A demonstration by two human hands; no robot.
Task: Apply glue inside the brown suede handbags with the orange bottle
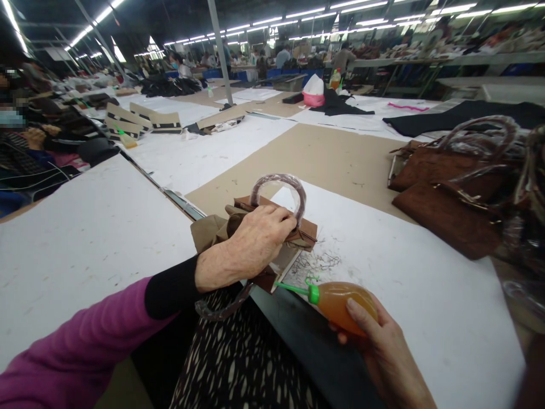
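A brown handbag [309,230] lies at the table's near edge, one plastic-wrapped handle [279,179] standing up and the other hanging toward my lap. My left hand [259,238] is closed on the bag's upper edge near the base of the raised handle; its fingertips are partly hidden. In my right hand [374,324] is a squeeze bottle [340,301] of amber liquid, held on its side. Its thin green nozzle [292,288] points left, with the tip at the bag's lower edge. Tan lining fabric [208,232] bulges out on the bag's left.
Brown handbags [451,210] are piled at the right. Loose thread scraps [319,261] lie beside the bag. Farther back are tan panels [145,120], another glue-type bottle [126,138], a pink-and-white bundle [314,91] and black fabric [468,116]. A person sits at far left.
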